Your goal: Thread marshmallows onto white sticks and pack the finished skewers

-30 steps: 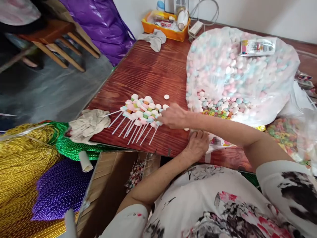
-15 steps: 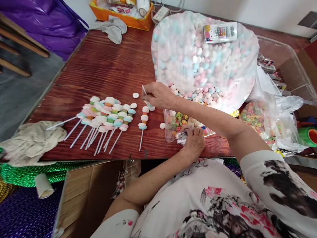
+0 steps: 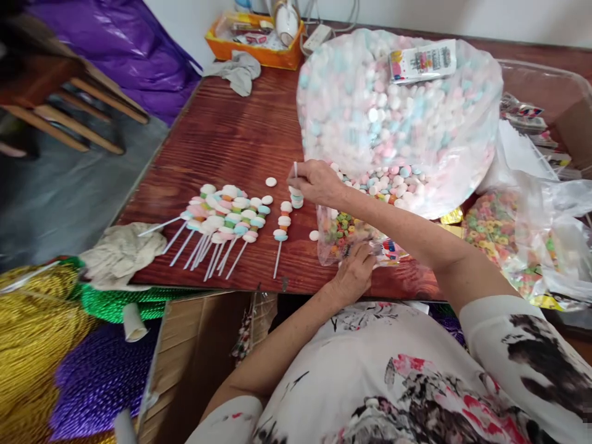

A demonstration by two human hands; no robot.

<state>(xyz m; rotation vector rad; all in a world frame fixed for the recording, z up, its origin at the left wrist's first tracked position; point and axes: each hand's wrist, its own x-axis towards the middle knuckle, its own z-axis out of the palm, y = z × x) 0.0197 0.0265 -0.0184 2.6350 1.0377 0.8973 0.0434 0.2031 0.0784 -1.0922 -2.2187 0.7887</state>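
My right hand [image 3: 317,182] is pinched around the top of a white stick [image 3: 295,169] that carries pastel marshmallow discs. The stick stands over the red wooden table [image 3: 231,135], just left of a big clear bag of marshmallows [image 3: 398,117]. My left hand [image 3: 354,274] rests near the table's front edge with its fingers curled at a small bag of coloured cereal rings [image 3: 342,231]. What it grips, if anything, is hidden. One finished skewer [image 3: 281,234] lies alone. A row of finished skewers [image 3: 222,225] lies further left.
A crumpled grey rag [image 3: 120,253] lies at the table's left corner. An orange tray [image 3: 259,43] and a grey cloth [image 3: 238,71] sit at the far end. More cereal bags [image 3: 513,240] lie right. Gold, green and purple tinsel [image 3: 46,345] and a cardboard box [image 3: 203,357] fill the floor.
My right hand left the row of skewers, moved right and now holds a stick with marshmallows; a single skewer lies apart from the row. My left hand stayed by the cereal bag.
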